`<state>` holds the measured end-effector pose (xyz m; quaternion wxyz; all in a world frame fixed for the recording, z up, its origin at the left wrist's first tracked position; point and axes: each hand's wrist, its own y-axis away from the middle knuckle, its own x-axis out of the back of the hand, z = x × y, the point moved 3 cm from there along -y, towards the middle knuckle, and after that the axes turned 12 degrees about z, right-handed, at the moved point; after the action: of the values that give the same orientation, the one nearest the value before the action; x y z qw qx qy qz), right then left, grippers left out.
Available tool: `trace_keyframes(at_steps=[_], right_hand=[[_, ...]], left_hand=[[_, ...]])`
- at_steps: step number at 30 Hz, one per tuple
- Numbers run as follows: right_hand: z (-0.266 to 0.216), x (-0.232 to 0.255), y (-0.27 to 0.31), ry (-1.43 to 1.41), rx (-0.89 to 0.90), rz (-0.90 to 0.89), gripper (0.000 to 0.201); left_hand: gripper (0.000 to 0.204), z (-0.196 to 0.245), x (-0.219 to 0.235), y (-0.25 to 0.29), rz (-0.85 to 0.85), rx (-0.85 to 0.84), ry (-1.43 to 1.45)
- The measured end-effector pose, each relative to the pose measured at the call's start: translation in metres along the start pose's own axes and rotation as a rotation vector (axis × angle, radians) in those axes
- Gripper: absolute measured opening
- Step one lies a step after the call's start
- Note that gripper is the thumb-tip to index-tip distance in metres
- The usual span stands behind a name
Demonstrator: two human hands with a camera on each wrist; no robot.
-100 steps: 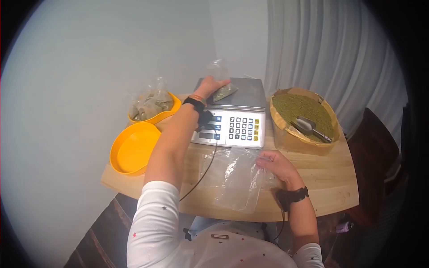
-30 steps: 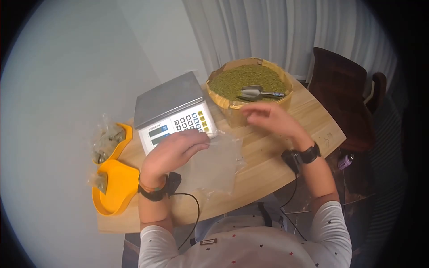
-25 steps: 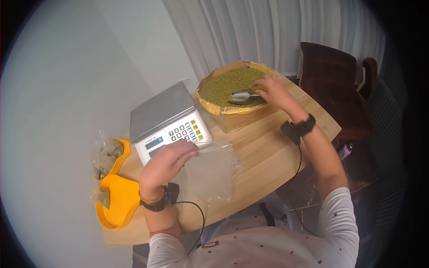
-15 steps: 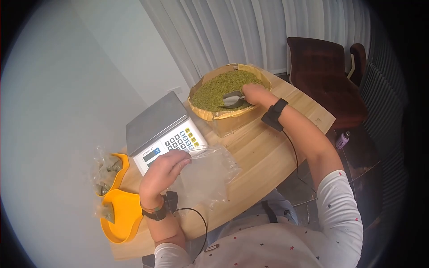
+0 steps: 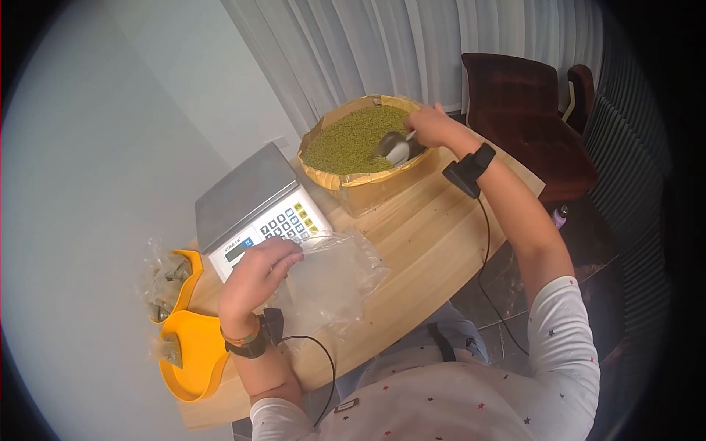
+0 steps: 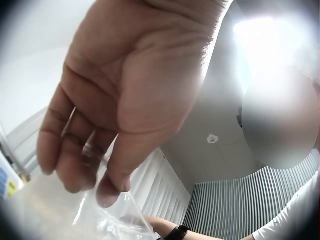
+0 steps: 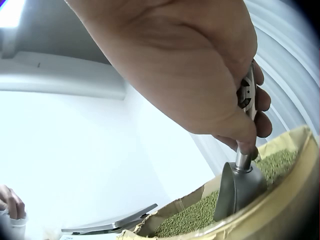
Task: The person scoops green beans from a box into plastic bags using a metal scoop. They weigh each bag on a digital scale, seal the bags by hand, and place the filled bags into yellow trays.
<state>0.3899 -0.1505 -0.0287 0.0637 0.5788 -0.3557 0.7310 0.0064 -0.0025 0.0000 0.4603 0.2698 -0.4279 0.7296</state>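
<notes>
Scoop (image 5: 397, 151): in the box at the far side of the table, bowl tipped down into the green grains (image 5: 342, 143). Probably light empty, heavier at the bowl end once loaded. Looks stiff and smooth, hard to damage. Best hold is the handle, close to the neck. Silver-grey metal, rounded bowl, narrow neck, dark-and-light marking on the handle.

Right hand (image 5: 440, 131) grips that handle, fingers curled round it.

Box (image 5: 360, 197): brown cardboard, yellowish tape at the rim.

Clear bag (image 5: 320, 290): near side, thin, limp, probably slippery; take it by the mouth edge. Left hand (image 5: 257, 270) pinches that edge between thumb and fingers. Bag is wrinkled, looks flat.

Scale (image 5: 246, 195) is left of the box: grey plate, white keypad front. 2 orange trays, left: near tray (image 5: 193, 367) with 1 small filled bag (image 5: 172, 350) at its left edge, far tray (image 5: 195, 270) with several. Wooden table (image 5: 434, 250) under everything. Brown chair (image 5: 515, 95) at far right.
</notes>
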Motion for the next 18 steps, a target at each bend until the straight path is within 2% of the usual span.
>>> trace_keyframes(at_steps=[2, 4, 6, 14, 18], right_hand=[[-0.007, -0.023, -0.002, -0.108, -0.023, -0.056, 0.022], [-0.009, -0.043, -0.001, -0.291, -0.160, -0.135, 0.021], [-0.010, -0.053, 0.002, -0.278, -0.166, -0.123, 0.023], [0.004, -0.082, 0.004, -0.707, -0.384, 0.050, 0.020], [-0.001, -0.074, 0.008, -0.692, -0.396, 0.166, 0.019]], left_hand=[[0.013, 0.001, -0.001, 0.000, -0.003, -0.002, -0.001], [0.013, 0.001, -0.001, 0.000, -0.005, -0.002, -0.003], [0.013, -0.001, -0.001, 0.001, -0.025, 0.023, -0.010], [0.014, -0.002, 0.000, 0.001, 0.043, -0.064, -0.043], [0.013, -0.002, -0.003, -0.001, 0.059, -0.061, -0.046]])
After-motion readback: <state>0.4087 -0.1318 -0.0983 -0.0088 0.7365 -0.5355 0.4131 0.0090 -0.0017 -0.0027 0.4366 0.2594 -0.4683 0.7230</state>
